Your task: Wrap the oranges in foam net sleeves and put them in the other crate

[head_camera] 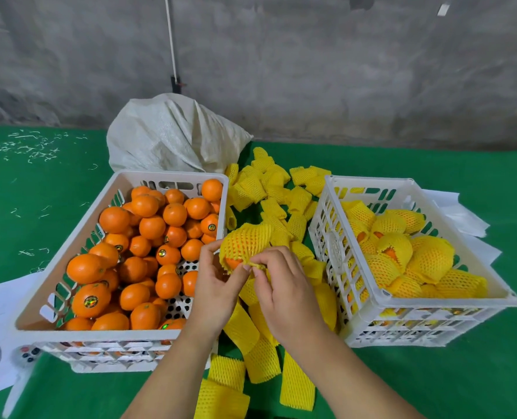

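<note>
- Loose flat foam net sleeves (296, 385) lie nearest on the green table (432, 382), between the two forearms.
- The left hand (218, 285) cups an orange (233, 263) from below and to its left; the orange is already mostly covered by a yellow foam net sleeve (245, 243) (only a bare patch shows at the near end).
- The right hand (284, 285) pinches the near edge of that sleeve between thumb and fingertips.
- Left of the hands, a white crate (69, 243) holds unwrapped oranges (151, 228), several with stickers.
- To the right, a second white crate (438, 300) holds wrapped oranges (426, 261).
- Between the crates, farther back, lies a heap of empty sleeves (269, 182).
- Behind them sits a pale woven sack (172, 134), against a grey wall (311, 55).
</note>
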